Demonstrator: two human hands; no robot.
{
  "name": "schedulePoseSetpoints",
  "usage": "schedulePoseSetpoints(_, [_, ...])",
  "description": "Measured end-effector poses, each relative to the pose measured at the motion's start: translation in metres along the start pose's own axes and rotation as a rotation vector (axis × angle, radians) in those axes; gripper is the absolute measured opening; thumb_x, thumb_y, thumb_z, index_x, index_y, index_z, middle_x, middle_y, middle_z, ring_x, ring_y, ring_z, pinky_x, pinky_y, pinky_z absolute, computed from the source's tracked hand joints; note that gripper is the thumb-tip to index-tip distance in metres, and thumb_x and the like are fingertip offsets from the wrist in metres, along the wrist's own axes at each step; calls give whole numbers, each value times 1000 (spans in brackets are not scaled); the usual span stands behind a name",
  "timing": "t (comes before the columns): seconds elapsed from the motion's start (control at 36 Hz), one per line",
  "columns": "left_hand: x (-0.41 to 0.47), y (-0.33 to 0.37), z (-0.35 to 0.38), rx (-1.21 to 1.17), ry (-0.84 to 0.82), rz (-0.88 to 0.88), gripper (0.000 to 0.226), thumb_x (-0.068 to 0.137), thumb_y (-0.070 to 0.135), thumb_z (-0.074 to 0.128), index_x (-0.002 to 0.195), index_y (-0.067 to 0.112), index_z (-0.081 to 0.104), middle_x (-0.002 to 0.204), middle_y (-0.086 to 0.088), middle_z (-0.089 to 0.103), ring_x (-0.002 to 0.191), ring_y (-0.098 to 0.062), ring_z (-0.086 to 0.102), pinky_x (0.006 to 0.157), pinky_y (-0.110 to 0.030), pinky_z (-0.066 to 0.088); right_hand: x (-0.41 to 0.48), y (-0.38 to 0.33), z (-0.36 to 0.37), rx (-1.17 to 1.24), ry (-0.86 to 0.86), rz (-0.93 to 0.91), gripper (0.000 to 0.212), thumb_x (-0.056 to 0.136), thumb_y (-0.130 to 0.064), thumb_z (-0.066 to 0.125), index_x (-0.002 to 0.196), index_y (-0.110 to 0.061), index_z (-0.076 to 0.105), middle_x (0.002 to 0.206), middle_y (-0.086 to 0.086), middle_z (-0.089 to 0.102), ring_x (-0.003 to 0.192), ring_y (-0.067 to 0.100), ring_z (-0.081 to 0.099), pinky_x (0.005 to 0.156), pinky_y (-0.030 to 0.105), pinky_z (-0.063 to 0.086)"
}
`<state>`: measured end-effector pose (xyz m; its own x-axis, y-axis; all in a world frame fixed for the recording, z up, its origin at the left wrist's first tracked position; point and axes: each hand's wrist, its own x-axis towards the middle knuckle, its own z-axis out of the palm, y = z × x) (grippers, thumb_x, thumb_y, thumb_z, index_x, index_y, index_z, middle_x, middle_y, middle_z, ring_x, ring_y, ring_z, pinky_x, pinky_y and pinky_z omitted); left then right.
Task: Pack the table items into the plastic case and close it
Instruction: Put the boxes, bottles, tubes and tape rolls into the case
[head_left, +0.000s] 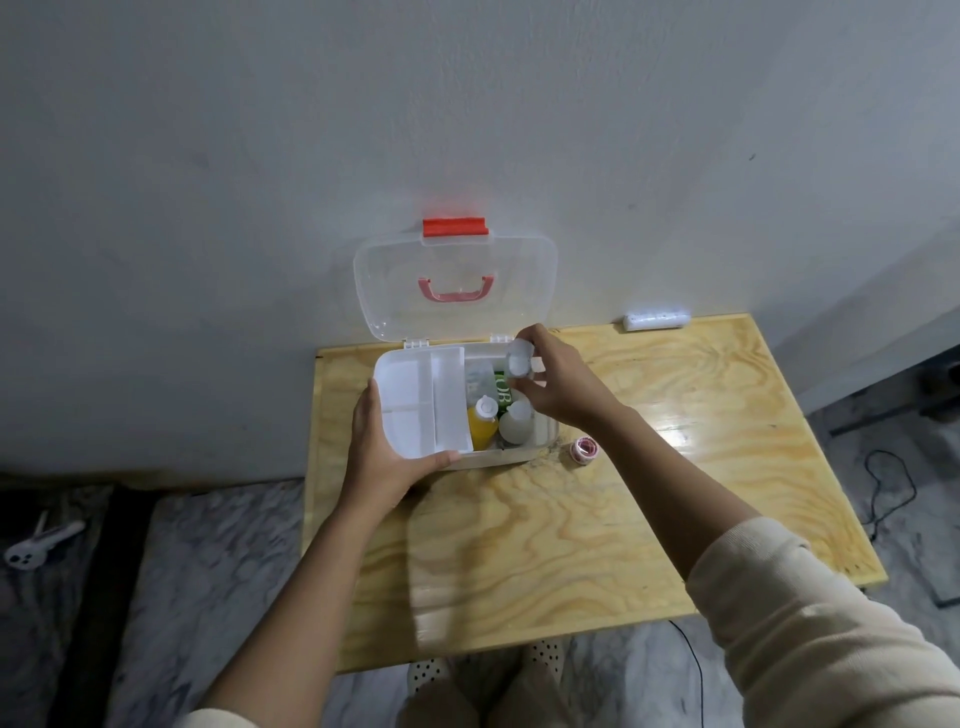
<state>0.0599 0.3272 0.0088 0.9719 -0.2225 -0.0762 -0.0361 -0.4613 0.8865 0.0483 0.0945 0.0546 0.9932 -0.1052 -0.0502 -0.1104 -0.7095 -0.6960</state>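
The right hand (550, 384) pinches a small clear bottle (518, 358), tilted, directly above the open right compartment of the plastic case (524, 454) at the bench's (675, 467) far edge, while the left hand (384, 452) clamps the inner tray (421, 400).

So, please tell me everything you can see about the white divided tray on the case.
The white tray looks like smooth, opaque plastic, rectangular with rounded corners and low walls that split it into several compartments, all empty as far as can be seen. It sits level across the left part of the open plastic case, leaving the bottles on the right side uncovered. The left hand grips its near-left corner, thumb along the front edge. The right hand does not touch it.
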Motion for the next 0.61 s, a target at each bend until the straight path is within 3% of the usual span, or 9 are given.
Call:
schedulePoseSetpoints(0.17, [-1,1,0,-4,2,3,112,49,26,95,141,30,31,132,15,33,119,-3,33,91,-25,34,-1,7,-8,-228,-11,-41,41,75,-22,70,107,-17,45,104,9,64,85,27,57,73,48,55])
schedulePoseSetpoints(0.31, [-2,1,-1,8,-1,1,115,49,29,96,142,30,29,134,16,32,119,-3,32,92,-26,34,2,1,-11,-260,-76,-77,40,77,-17,69,109,-12,46,103,13,65,84,32,58,72,49,54])
schedulePoseSetpoints(0.47, [-1,2,0,13,-4,-11,117,49,30,95,144,30,27,137,15,31,121,-2,30,95,-27,33,0,2,-12,-151,-88,9,47,77,-17,71,116,-14,44,113,13,60,95,29,56,80,45,53])
schedulePoseSetpoints(0.61, [-2,4,-1,8,3,3,116,50,26,95,144,29,28,132,17,30,119,-2,30,94,-25,32,-1,7,-7,-30,-49,31,45,76,-16,73,111,-12,45,115,12,59,95,22,54,81,33,52])
